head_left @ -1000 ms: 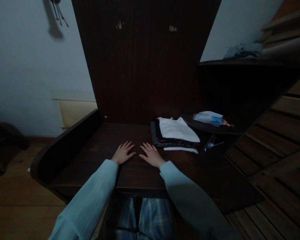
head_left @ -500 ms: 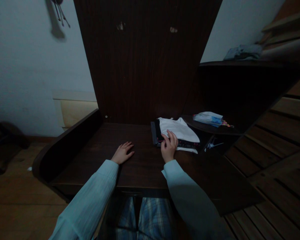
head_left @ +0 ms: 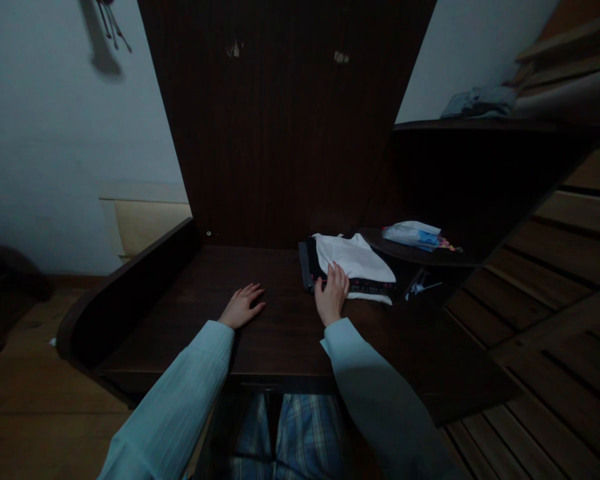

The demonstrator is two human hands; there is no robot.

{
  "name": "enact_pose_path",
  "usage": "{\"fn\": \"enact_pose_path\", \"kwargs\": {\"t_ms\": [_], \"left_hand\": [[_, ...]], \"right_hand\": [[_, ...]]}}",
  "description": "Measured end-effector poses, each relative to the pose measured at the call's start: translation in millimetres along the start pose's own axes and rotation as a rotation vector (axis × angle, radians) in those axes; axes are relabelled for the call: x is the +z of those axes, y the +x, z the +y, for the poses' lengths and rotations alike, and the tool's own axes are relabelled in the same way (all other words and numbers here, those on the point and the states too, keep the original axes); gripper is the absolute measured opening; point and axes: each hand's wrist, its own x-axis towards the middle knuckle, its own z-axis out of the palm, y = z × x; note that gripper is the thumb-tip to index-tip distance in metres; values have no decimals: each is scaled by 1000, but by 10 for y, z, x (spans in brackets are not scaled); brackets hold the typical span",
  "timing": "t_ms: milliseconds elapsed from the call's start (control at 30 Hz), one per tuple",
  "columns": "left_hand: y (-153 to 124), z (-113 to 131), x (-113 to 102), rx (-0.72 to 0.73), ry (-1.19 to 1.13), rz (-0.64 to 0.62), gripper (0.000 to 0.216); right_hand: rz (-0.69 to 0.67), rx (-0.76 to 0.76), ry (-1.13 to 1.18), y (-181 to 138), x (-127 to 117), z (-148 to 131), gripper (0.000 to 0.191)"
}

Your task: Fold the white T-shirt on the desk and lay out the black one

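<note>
My left hand (head_left: 241, 307) lies flat on the dark wooden desk (head_left: 275, 327) with its fingers spread, holding nothing. My right hand (head_left: 332, 293) rests at the near edge of a stack of folded clothes (head_left: 353, 270). Its fingertips touch the stack's near left corner, curled over the dark layers under the white garment (head_left: 355, 257) on top. Whether the fingers grip a layer is hard to see in the dim light. Both arms wear pale blue sleeves.
A dark wood panel (head_left: 280, 127) rises behind the desk. A curved side shelf (head_left: 415, 250) at the right carries a blue-and-white packet (head_left: 415, 235). A higher shelf holds a grey bundle (head_left: 477, 101). Wooden slats (head_left: 555, 267) run along the right. Checked trousers (head_left: 300, 433) show below.
My right hand left the desk surface beside the left hand and moved right and forward to the edge of the clothes stack. My left hand stayed flat in place.
</note>
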Motion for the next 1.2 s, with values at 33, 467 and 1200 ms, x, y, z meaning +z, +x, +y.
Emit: {"fn": "enact_pose_path", "kwargs": {"t_ms": [33, 467, 1200], "left_hand": [[3, -2, 4, 2, -2, 0, 49], [-7, -4, 3, 2, -26, 12, 49], [11, -40, 34, 21, -27, 12, 48]], "right_hand": [[6, 1, 1, 4, -3, 1, 44], [72, -136, 65, -2, -10, 42, 45], [229, -148, 38, 105, -44, 78, 46]]}}
